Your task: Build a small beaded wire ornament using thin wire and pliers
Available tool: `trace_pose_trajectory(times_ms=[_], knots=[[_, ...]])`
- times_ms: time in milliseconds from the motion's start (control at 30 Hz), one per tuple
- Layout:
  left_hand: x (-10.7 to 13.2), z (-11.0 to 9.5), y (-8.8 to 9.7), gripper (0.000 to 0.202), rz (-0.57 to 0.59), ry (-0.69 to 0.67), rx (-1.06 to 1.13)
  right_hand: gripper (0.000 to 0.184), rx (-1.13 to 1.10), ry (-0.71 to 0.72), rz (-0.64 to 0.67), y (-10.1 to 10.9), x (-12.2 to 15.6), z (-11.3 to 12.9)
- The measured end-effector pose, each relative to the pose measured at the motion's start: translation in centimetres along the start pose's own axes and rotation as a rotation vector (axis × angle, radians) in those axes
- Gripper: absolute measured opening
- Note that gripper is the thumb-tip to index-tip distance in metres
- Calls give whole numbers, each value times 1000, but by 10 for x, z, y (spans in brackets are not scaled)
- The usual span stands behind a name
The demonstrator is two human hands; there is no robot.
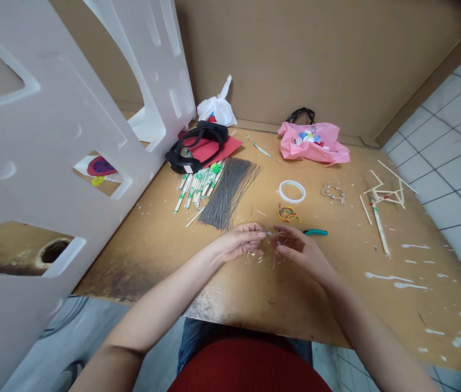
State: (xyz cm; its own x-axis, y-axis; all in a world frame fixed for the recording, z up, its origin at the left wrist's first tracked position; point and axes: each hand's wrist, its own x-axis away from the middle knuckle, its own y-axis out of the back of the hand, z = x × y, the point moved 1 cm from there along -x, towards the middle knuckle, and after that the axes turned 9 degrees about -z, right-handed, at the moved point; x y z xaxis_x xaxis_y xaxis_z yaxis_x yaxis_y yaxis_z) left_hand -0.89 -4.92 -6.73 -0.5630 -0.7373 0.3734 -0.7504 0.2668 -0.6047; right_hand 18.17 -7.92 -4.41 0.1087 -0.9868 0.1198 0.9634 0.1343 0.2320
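Your left hand point(238, 243) pinches thin wire point(270, 233); your right hand point(304, 249) I can't tell. Likely light, springy: hold mid-strand.

The person wears a deep red top point(246, 366), its knit marked by fine ribs, with a rounded outline across the front. Blue jeans point(192, 340) show on both sides of it, faded in places and darker where shadow falls. The left forearm point(168, 302) and right forearm point(358, 321) are bare as far as they can be seen, smooth and slim, narrowing toward the wrists. A crease marks the inner left elbow. Both the left hand point(236, 243) and right hand point(306, 250) are ungloved, with slender fingers.
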Motion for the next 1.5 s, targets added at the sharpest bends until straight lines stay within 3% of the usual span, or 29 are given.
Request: trace_pose_trajectory(times_ms=[100, 200, 400, 533, 733, 900, 1167, 1333, 1500], knots=[[-3, 5, -3, 39, -118, -64, -151, 31, -117, -122, -40, -17, -6, 0], [-7, 10, -5, 40, -219, -165, -292, 33, -170, -182, -65, -22, -8, -6], [-9, 12, -6, 40, -198, -198, -272, 34, -317, -253, -51, -15, -10, -14], [-10, 5, -2, 38, -269, -297, -268, 30, -431, -293, -93, -9, -13, -18], [-7, -1, 3, 39, -196, -155, -221, 24, -616, -347, -93, -3, -16, -20], [-6, -1, 2, 45, -204, -163, -249, 21, -731, -356, -94, 5, -18, -21], [-11, 0, 15, 39, -234, -162, -200, 25, -725, -335, -75, 9, -16, -18], [-14, 3, 17, 40, -322, -247, -172, 38, -613, -323, -68, 5, -14, -19], [-12, 0, 13, 39, -298, -324, -258, 41, -513, -279, -62, 3, -14, -26]])
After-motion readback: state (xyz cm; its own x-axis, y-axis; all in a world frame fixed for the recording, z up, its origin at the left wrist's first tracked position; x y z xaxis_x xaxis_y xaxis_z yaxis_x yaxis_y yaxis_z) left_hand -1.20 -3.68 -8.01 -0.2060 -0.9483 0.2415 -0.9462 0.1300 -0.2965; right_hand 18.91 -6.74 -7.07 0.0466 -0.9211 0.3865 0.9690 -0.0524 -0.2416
